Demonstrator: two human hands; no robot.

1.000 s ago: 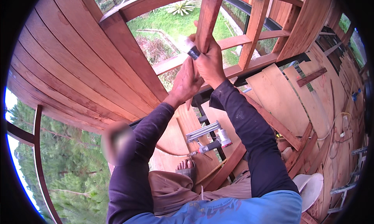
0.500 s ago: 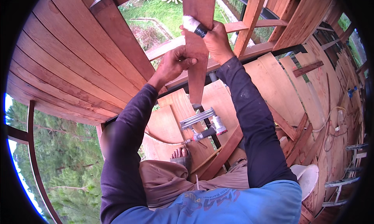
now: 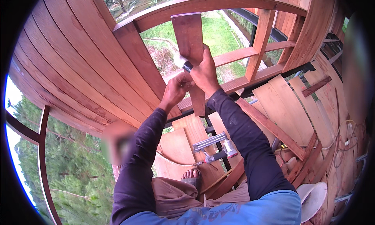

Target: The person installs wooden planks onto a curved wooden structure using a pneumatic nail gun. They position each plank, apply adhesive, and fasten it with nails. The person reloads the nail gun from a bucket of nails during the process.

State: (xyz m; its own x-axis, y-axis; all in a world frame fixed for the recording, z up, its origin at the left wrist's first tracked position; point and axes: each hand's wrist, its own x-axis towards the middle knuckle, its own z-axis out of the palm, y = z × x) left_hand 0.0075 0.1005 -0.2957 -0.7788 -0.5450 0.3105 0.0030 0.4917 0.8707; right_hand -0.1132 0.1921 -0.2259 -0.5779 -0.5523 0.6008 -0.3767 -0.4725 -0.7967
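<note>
A short reddish-brown board [image 3: 188, 35] stands nearly upright in front of me, narrowing at its lower end. My right hand [image 3: 205, 72] is closed round its right edge. On that hand's thumb side is a white wrapping [image 3: 179, 61] with a black band. Just below and to the left, my left hand [image 3: 176, 90] pinches the board's left edge, its fingers partly hidden. Behind the board is a wooden railing frame [image 3: 218, 6] with a curved top rail. Below my hands a nail gun [image 3: 215, 148] with a hose lies on plywood sheets [image 3: 174, 147].
A wall of long planks [image 3: 82, 64] curves along my left, with trees beyond it. To the right lie loose plywood panels [image 3: 279, 107], a long timber strip [image 3: 269, 127] and a cable [image 3: 338, 135]. My sandalled foot [image 3: 191, 176] is beside the nail gun. A white rounded object [image 3: 312, 201] sits at lower right.
The board and both hands have come down, showing the board's top end and the curved rail. My hands are closer together. The view has shifted, so the surroundings appear lower and farther right.
</note>
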